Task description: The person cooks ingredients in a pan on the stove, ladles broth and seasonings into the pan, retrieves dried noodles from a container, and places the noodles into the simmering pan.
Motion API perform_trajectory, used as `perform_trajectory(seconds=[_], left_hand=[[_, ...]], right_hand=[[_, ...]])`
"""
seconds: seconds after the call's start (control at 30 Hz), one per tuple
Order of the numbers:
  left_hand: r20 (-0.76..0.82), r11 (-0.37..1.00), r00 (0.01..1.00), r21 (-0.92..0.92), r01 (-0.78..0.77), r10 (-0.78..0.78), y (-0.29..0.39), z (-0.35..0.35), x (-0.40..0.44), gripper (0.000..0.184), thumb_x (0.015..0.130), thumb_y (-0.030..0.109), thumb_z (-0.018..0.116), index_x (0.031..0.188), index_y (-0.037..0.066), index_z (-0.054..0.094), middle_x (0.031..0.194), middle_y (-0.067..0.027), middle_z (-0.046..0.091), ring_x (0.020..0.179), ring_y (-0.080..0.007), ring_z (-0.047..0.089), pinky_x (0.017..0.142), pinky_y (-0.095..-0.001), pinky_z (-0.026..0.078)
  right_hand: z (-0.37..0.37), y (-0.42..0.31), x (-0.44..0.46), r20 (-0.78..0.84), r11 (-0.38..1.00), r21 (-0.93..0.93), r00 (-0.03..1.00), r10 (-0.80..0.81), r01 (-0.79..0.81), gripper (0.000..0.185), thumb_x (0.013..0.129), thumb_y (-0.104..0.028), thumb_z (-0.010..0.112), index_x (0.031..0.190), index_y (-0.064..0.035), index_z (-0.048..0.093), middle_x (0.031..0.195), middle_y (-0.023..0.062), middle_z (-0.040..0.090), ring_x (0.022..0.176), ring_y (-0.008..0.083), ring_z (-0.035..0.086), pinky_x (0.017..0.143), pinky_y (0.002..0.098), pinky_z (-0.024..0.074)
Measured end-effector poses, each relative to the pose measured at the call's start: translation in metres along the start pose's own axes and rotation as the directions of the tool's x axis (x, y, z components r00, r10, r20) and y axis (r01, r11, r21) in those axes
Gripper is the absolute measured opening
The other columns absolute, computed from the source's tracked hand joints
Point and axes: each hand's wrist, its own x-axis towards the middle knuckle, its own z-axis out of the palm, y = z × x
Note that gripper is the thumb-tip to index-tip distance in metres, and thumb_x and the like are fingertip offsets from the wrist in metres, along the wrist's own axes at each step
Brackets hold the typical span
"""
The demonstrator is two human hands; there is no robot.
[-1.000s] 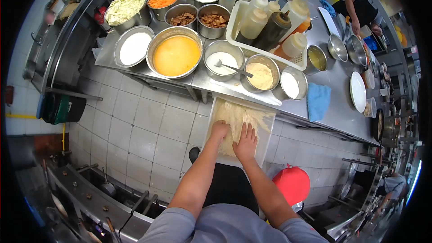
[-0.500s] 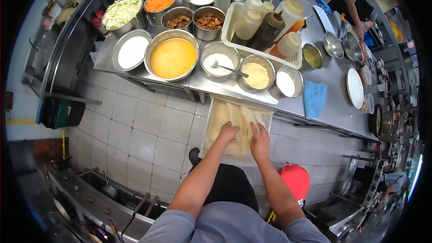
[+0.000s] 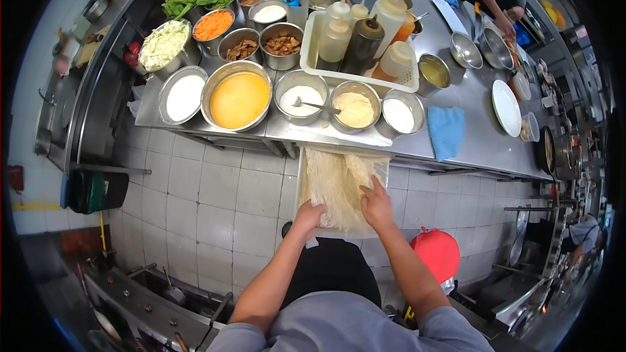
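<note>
A white container [image 3: 385, 186], pulled out below the table's front edge, holds thin pale dry noodles [image 3: 336, 186]. My left hand [image 3: 309, 216] is closed at the near left of the noodles, gripping their edge. At the near right, my right hand [image 3: 376, 205] touches the noodles with its fingers apart, the index finger stretched forward. Some strands hang over the container's near side. The undersides of both hands are hidden.
On the steel table [image 3: 287, 130] stand a bowl of orange-yellow liquid [image 3: 240, 94], bowls of white powder [image 3: 300, 99] and a basket [image 3: 407, 81] of sauce bottles. A blue cloth [image 3: 446, 132] lies right. A red stool [image 3: 435, 254] is beside me. A co-worker's hand [image 3: 505, 26] is far right.
My left hand has moved back toward me and left, drawing noodles along. The noodles are spread wider toward the near side. My right hand stays near the right side.
</note>
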Motion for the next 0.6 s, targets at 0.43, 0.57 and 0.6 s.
perform_trajectory(seconds=[0.43, 0.57, 0.6], left_hand=[[-0.058, 0.989, 0.998, -0.143, 0.031, -0.040, 0.002, -0.001, -0.014, 0.030, 0.088, 0.005, 0.052, 0.117, -0.001, 0.058, 0.108, -0.0121, 0.066, 0.092, -0.0193, 0.064, 0.078, -0.0333, 0.053], [-0.053, 0.996, 0.995, -0.031, -0.086, 0.084, -0.010, -0.002, 0.009, 0.026, 0.087, 0.007, 0.057, 0.111, 0.002, 0.062, 0.100, -0.0097, 0.068, 0.082, -0.0186, 0.065, 0.071, -0.0334, 0.053], [-0.054, 0.995, 0.995, -0.027, -0.091, 0.089, -0.012, -0.002, 0.012, 0.026, 0.087, 0.007, 0.057, 0.111, 0.002, 0.062, 0.100, -0.0097, 0.068, 0.082, -0.0186, 0.065, 0.071, -0.0334, 0.053]], right_hand=[[0.012, -0.045, -0.068, 0.127, 0.914, 0.343, 0.954, -0.271, 0.214, 0.072, 0.078, -0.027, 0.074, 0.142, -0.0115, 0.044, 0.149, 0.0178, 0.035, 0.138, 0.0381, 0.033, 0.112, 0.0497, 0.0290], [0.027, -0.037, -0.078, 0.070, 0.960, 0.113, 0.962, -0.264, 0.255, 0.067, 0.078, -0.007, 0.064, 0.142, -0.0107, 0.044, 0.137, 0.0195, 0.047, 0.126, 0.0365, 0.046, 0.105, 0.0470, 0.0370], [0.031, -0.031, -0.072, 0.063, 0.988, 0.089, 0.989, -0.132, 0.127, 0.068, 0.077, -0.004, 0.062, 0.142, -0.0101, 0.043, 0.133, 0.0203, 0.050, 0.122, 0.0372, 0.048, 0.102, 0.0462, 0.0397]])
